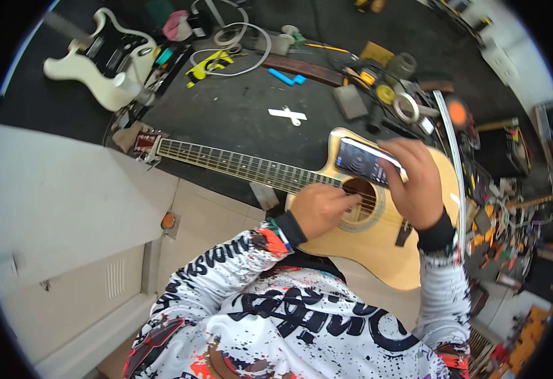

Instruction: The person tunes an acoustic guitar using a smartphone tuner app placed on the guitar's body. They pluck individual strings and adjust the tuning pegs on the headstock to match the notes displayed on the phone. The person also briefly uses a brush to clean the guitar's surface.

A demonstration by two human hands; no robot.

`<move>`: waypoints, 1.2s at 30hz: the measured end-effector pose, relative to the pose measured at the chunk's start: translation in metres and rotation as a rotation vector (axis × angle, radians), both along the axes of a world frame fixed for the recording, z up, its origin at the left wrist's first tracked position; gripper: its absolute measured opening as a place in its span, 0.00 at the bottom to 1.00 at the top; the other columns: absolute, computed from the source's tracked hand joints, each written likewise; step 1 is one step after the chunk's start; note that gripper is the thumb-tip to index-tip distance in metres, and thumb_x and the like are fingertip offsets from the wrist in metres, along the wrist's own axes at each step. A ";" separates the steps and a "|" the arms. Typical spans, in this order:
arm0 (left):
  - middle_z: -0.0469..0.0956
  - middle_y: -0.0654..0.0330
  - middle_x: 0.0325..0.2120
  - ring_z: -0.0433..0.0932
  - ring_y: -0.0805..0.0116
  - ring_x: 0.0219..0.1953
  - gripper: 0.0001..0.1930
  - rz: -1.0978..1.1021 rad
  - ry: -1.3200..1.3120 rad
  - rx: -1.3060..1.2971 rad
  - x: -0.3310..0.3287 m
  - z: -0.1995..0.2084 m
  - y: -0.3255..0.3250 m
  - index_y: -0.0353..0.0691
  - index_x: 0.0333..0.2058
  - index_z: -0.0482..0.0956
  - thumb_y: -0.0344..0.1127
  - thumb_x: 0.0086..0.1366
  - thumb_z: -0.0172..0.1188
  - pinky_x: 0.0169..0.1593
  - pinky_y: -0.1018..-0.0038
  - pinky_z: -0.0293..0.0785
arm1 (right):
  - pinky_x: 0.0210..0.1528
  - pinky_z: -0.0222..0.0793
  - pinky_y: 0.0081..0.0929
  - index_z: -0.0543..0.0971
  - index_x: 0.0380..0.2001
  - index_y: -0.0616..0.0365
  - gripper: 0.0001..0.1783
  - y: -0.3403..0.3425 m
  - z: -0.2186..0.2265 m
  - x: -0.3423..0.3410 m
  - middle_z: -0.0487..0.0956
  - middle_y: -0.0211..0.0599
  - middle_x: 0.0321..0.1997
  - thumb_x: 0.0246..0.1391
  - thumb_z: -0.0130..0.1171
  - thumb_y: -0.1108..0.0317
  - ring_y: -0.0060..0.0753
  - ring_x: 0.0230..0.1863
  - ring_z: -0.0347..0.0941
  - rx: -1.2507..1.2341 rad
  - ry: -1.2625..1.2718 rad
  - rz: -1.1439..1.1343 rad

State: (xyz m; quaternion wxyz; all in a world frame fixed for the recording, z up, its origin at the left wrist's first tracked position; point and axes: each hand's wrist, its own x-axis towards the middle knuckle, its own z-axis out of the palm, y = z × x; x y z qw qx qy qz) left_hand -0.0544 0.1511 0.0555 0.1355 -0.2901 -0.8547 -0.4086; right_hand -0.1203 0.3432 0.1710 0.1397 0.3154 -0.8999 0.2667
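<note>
A blond acoustic guitar (377, 243) lies flat on the dark workbench (238, 114), its neck (238, 165) running left to the headstock. My right hand (419, 183) holds a smartphone (362, 161) with a lit screen above the guitar body, just over the sound hole. Beside it, my left hand (321, 205) rests on the strings at the sound hole's left edge, fingers curled and pointing at the strings.
A cream electric guitar body (103, 60) lies at the bench's far left. White cable coils (232, 44), a blue part (286, 78), a white cross-shaped piece (288, 114), tape rolls (406, 106) and a sanding block (350, 101) crowd the back. Tool clutter fills the right side.
</note>
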 end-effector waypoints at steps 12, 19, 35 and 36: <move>0.76 0.58 0.29 0.78 0.56 0.33 0.06 -0.074 0.021 0.271 -0.004 -0.041 0.033 0.43 0.28 0.77 0.35 0.50 0.57 0.35 0.62 0.76 | 0.50 0.72 0.41 0.82 0.46 0.49 0.15 -0.271 -0.216 -0.226 0.80 0.38 0.42 0.55 0.56 0.69 0.45 0.48 0.74 0.523 -0.011 0.252; 0.78 0.60 0.28 0.79 0.59 0.31 0.06 -0.105 0.022 0.314 -0.007 -0.029 0.024 0.44 0.25 0.79 0.37 0.47 0.60 0.31 0.60 0.75 | 0.44 0.69 0.40 0.79 0.31 0.56 0.03 -0.287 -0.235 -0.234 0.77 0.38 0.36 0.54 0.58 0.71 0.46 0.41 0.71 0.478 0.085 0.416; 0.78 0.53 0.21 0.80 0.50 0.27 0.05 -0.023 -0.100 0.148 -0.029 -0.029 0.076 0.41 0.20 0.78 0.34 0.50 0.58 0.32 0.56 0.77 | 0.39 0.73 0.26 0.80 0.36 0.64 0.06 -0.068 -0.003 -0.125 0.81 0.41 0.33 0.53 0.63 0.78 0.31 0.32 0.79 0.112 0.047 0.093; 0.79 0.51 0.22 0.80 0.47 0.29 0.05 -0.015 -0.201 0.177 -0.027 -0.032 0.078 0.40 0.21 0.78 0.34 0.50 0.58 0.33 0.53 0.76 | 0.39 0.73 0.25 0.80 0.36 0.64 0.06 -0.049 0.011 -0.112 0.81 0.40 0.33 0.53 0.63 0.78 0.29 0.32 0.79 0.066 0.078 0.089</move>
